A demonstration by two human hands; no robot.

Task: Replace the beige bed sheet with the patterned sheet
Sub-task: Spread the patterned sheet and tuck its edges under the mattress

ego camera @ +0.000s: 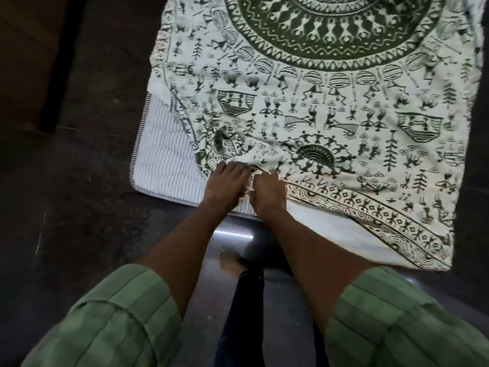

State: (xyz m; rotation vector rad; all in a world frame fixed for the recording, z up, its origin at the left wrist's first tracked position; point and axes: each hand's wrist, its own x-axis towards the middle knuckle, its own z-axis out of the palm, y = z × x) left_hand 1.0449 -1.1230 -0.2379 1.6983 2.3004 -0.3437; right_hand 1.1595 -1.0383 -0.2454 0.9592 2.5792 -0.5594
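Fingers: left hand (pixel 223 181) and right hand (pixel 267 193) sit side by side, nearly touching, at the near edge of the patterned sheet (pixel 330 107). Both have fingers curled down into a bunched fold of that sheet, pinching cloth between them. Exact thumb positions hidden under the fabric.

Outward: green sleeves (pixel 116 313) rolled above the forearms, person standing at the foot end, one bare foot (pixel 232 260) on the dark glossy floor (pixel 79 181).

Sheet location: spread over the mattress (pixel 164 154), covering most of it. Big green mandala sits toward the far end, figure border runs along the near edge.

Progress, my read:
- No beige sheet in view, so it looks already off.
- Patterned sheet is on and mostly flat.
- Near-left corner not covered: striped mattress ticking is exposed there, sheet edge cuts diagonally across it.
- Near-right corner hangs off the mattress edge, untucked.
- Left to do: pull the bunched edge toward the left corner, square it up, smooth out wrinkles near the hands, tuck if wanted.

Orientation: sheet long axis runs away from the person, along the mattress length, but it sits skewed. The near border slopes down to the right, so the cloth is rotated a little relative to the mattress. Far end out of frame, can't judge fit there.
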